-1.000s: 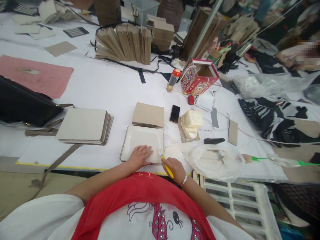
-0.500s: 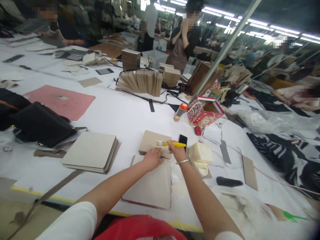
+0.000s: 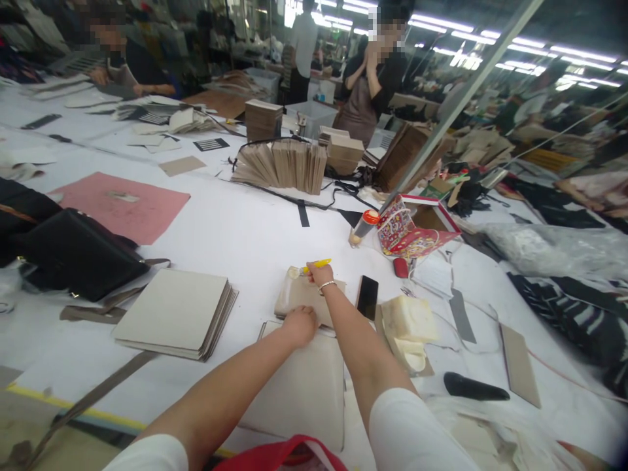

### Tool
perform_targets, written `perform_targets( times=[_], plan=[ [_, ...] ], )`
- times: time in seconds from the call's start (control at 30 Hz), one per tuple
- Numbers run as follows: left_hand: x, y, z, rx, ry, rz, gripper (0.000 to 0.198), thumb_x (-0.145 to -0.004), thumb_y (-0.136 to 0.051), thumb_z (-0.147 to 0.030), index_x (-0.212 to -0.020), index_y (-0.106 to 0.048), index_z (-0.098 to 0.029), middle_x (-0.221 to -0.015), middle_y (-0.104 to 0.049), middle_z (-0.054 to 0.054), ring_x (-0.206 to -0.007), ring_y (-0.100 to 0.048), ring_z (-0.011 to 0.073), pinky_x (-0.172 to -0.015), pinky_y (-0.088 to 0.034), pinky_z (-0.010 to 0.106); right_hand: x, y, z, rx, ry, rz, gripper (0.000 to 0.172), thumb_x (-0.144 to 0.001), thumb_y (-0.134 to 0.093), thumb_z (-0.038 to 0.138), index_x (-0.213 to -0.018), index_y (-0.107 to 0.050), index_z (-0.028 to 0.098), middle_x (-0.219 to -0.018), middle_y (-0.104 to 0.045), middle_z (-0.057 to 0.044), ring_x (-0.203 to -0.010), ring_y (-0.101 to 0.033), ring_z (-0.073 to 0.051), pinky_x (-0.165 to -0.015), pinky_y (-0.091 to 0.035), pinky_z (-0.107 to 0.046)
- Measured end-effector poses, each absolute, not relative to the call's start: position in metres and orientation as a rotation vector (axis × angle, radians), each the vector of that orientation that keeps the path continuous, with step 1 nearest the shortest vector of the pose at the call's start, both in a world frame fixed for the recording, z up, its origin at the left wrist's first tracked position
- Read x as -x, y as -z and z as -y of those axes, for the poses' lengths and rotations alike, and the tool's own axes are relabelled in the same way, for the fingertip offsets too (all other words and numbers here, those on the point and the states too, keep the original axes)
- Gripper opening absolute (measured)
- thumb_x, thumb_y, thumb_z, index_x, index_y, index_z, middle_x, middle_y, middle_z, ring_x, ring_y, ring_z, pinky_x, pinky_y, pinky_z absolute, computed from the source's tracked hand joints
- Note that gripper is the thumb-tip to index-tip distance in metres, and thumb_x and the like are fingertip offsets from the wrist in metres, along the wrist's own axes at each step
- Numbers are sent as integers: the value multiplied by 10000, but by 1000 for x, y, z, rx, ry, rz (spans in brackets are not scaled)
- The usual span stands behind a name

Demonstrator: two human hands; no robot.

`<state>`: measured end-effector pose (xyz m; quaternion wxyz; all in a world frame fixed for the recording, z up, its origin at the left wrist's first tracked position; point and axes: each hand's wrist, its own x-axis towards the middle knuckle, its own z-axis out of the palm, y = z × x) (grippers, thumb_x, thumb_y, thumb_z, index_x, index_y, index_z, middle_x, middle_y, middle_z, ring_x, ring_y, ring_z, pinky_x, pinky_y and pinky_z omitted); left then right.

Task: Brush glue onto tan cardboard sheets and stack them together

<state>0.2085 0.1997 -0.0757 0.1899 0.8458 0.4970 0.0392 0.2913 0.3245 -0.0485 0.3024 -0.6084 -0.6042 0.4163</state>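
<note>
My right hand [image 3: 318, 276] is closed around a yellow-handled brush [image 3: 314, 265]. Its bristle end rests on the far left corner of the tan board [image 3: 301, 302] just beneath that hand. My left hand [image 3: 299, 325] is palm down with fingers bent, gripping nothing visible. It presses the board's near edge, beside the pale panel [image 3: 304, 392] nearer my body.

Judgement: brushing stands at 1 corner only, and most of the board's face looks uncoated. 1 stack of grey boards [image 3: 174, 311] sits left of my left hand, and 1 phone [image 3: 367, 296] lies right of my right wrist.
</note>
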Motion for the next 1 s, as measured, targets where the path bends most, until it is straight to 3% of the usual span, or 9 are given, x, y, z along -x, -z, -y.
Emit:
perform_targets(
  times=[0.1, 0.27, 0.37, 0.53, 0.7, 0.83, 0.9, 1.0],
  plan=[
    [-210, 75, -200, -2377, -93, -1417, 369, -898, -321, -331, -1000, -595, -105, -1082, -579, 142, -1028, -508, 239, -862, -402, 369, -325, 62, -319, 1815, -1071, 1382, 336, -870, -416, 391, -833, -585, 103, -582, -581, -24, -485, -512, -96, -507, -470, -251],
    [-212, 67, -201, -2394, -34, -1403, 370, -903, -303, -303, -958, -605, -96, -1026, -593, 143, -976, -532, 234, -859, -397, 360, -395, 64, -291, 1934, -928, 1258, 237, -842, -424, 320, -757, -563, 148, -483, -545, -7, -410, -480, -97, -446, -429, -233],
    [-215, 61, -203, -2415, 40, -1377, 330, -888, -342, -289, -981, -592, -94, -1027, -583, 148, -996, -523, 240, -870, -389, 362, -416, 57, -271, 1897, -820, 1362, 225, -825, -461, 342, -791, -591, 161, -564, -597, -22, -491, -536, -119, -514, -443, -243],
    [-224, 54, -208, -2424, 164, -1469, 394, -774, -554, -328, -1099, -530, -105, -1148, -512, 180, -1053, -481, 290, -864, -402, 384, -419, 59, -217, 1703, -697, 1827, 229, -746, -598, 381, -898, -645, 217, -874, -649, -58, -818, -588, -168, -757, -446, -269],
    [-231, 53, -217, -2470, 313, -1453, 408, -734, -595, -217, -1116, -500, -110, -1118, -503, 172, -1041, -485, 284, -814, -440, 353, -425, 64, -154, 1536, -599, 2230, 278, -838, -478, 362, -1030, -628, 229, -909, -646, -81, -810, -594, -178, -767, -452, -303],
    [-235, 55, -225, -2500, 349, -1426, 425, -687, -641, -189, -1085, -520, -100, -1090, -505, 172, -1012, -502, 284, -807, -451, 361, -432, 53, -135, 1566, -741, 2070, 236, -821, -503, 370, -953, -657, 250, -950, -663, -46, -888, -601, -184, -838, -457, -334],
    [-235, 54, -227, -2510, 360, -1404, 448, -646, -685, -215, -1056, -541, -107, -1077, -512, 165, -1001, -509, 283, -806, -455, 362, -437, 44, -133, 1622, -797, 1855, 244, -797, -524, 404, -916, -663, 242, -907, -670, -36, -843, -613, -181, -799, -486, -336],
    [-231, 51, -229, -2520, 367, -1373, 447, -627, -707, -280, -1020, -571, -116, -1066, -524, 159, -1005, -512, 288, -801, -458, 361, -449, 31, -127, 1666, -801, 1434, 355, -782, -507, 472, -977, -637, 205, -773, -655, -28, -631, -601, -139, -620, -522, -292]
  ],
)
